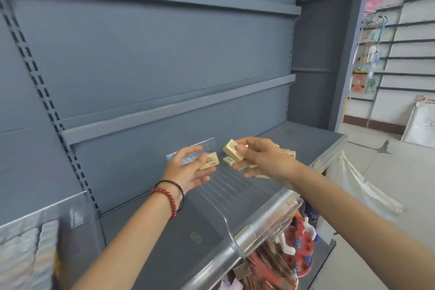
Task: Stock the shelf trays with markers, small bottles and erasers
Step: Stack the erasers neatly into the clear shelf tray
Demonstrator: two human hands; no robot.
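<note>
L hand (188, 169) is pinching one eraser (210, 160), R hand (259, 158) is gripping several erasers (233, 150) over tray (237, 187). Prob light, firm, grippy; long sides are looking best to pinch.

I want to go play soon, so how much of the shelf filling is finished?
Hardly any yet. The clear tray on the grey shelf looks bare in the lanes I can see. In hand: the left hand pinches one eraser, and the right hand holds a bunch of erasers. Left: putting these in; no markers or small bottles show in the tray.
</note>
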